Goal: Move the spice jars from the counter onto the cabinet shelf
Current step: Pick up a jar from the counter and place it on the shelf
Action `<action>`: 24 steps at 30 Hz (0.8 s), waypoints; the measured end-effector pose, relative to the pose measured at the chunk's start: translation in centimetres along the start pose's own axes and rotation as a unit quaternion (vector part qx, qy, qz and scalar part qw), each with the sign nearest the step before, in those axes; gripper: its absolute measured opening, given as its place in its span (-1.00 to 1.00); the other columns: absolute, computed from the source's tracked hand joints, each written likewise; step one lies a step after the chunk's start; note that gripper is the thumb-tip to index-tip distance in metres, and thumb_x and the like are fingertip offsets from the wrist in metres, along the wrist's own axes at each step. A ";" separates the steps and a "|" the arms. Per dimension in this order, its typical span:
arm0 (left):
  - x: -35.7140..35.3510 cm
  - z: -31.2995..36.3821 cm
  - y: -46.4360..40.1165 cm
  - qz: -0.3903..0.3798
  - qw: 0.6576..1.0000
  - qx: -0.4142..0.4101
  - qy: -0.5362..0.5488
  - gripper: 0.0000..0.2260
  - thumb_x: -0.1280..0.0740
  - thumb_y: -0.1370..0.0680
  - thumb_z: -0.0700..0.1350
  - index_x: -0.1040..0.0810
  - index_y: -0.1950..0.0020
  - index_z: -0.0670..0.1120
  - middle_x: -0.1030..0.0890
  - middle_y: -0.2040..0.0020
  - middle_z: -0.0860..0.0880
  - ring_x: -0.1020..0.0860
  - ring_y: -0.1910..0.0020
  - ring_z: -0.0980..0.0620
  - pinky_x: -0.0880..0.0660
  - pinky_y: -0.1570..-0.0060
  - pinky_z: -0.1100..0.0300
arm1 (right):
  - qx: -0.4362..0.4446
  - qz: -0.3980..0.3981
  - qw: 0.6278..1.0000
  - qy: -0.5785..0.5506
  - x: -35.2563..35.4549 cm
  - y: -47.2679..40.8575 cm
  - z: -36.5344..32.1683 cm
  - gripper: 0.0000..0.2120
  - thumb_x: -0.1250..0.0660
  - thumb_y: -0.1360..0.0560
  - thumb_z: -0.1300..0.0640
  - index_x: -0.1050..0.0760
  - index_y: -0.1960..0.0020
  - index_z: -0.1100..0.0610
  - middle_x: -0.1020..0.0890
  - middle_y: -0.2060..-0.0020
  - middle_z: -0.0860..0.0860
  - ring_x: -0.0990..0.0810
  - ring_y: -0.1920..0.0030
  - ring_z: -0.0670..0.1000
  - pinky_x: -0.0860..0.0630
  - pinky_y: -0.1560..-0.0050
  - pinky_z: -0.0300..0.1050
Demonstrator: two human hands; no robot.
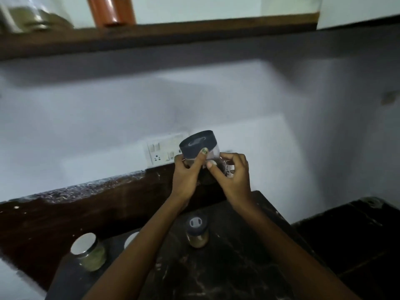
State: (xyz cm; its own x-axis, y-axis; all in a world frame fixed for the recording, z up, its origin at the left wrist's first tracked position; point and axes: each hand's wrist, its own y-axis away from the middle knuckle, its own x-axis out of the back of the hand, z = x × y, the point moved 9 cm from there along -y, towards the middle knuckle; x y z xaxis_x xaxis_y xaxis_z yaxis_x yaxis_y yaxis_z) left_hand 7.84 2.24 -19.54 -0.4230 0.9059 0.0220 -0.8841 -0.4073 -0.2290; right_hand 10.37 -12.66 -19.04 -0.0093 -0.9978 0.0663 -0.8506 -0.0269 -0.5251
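A clear jar with a dark blue lid [198, 144] and dark contents is held up in front of the wall, tilted, above the counter. My left hand [187, 172] grips its left side with a finger on the lid's edge. My right hand [232, 169] holds its right side and base. On the dark counter [227, 267] stand a small dark-lidded jar of tan powder [197, 232], a white-lidded jar of greenish powder [89, 252], and a second white lid [131, 239] partly hidden by my left forearm. The brown cabinet shelf [173, 33] runs along the top.
On the shelf at top left stand a blurred glass jar [28, 16] and an orange-red container [110, 9]. A white switch and socket plate [164, 152] is on the wall behind the held jar. A dark lower surface [357, 234] lies at the right.
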 end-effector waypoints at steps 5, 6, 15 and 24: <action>4.1 5.2 0.8 0.065 0.995 -0.052 -0.046 -0.37 -0.16 -0.26 0.47 -0.36 -0.14 0.08 -0.49 0.07 0.25 -0.47 0.08 0.28 -0.38 0.17 0.30 | -0.029 -0.021 0.992 -0.121 -2.5 0.1 -3.9 -0.87 -0.37 -0.47 0.04 -0.51 0.04 -0.19 -0.52 -0.03 -0.23 -0.52 0.00 -0.36 -0.45 0.10 -0.52; 4.8 6.1 0.8 0.072 0.995 -0.057 -0.043 -0.36 -0.14 -0.27 0.48 -0.38 -0.12 0.05 -0.50 0.07 0.22 -0.49 0.08 0.25 -0.38 0.18 0.30 | -0.044 -0.024 0.988 -0.149 -3.0 0.1 -4.5 -0.88 -0.37 -0.47 0.05 -0.54 0.03 -0.16 -0.55 -0.04 -0.19 -0.54 -0.01 -0.32 -0.47 0.08 -0.47; 6.8 12.1 0.6 -0.027 0.997 -0.077 0.012 -0.46 -0.06 -0.33 0.47 -0.63 0.09 0.15 -0.71 0.13 0.02 -0.68 0.15 0.09 -0.53 0.24 0.28 | -0.230 -0.156 0.845 -0.457 -9.5 1.9 -8.8 -0.54 -0.40 -0.33 -0.04 -0.52 -0.17 0.13 -0.64 -0.01 0.08 -0.64 -0.03 0.05 -0.58 -0.06 -0.01; 7.4 12.9 1.6 -0.052 0.995 -0.081 0.018 -0.68 -0.11 -0.56 0.22 -0.55 -0.01 0.06 -0.67 0.11 0.11 -0.64 0.19 0.25 -0.50 0.30 0.40 | -0.127 -0.010 0.934 -0.334 -7.9 1.8 -10.8 -0.42 -0.51 -0.20 -0.08 -0.46 -0.17 0.01 -0.58 -0.07 0.02 -0.62 -0.09 0.01 -0.61 0.01 -0.19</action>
State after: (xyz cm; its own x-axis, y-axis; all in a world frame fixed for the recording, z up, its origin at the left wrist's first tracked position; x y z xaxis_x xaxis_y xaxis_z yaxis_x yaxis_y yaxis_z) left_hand 0.72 6.75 -7.18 -0.3215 0.9467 0.0185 -0.8779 -0.2907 -0.3806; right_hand 3.23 -4.15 -11.31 0.2657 -0.8157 -0.5138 -0.9450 -0.1151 -0.3060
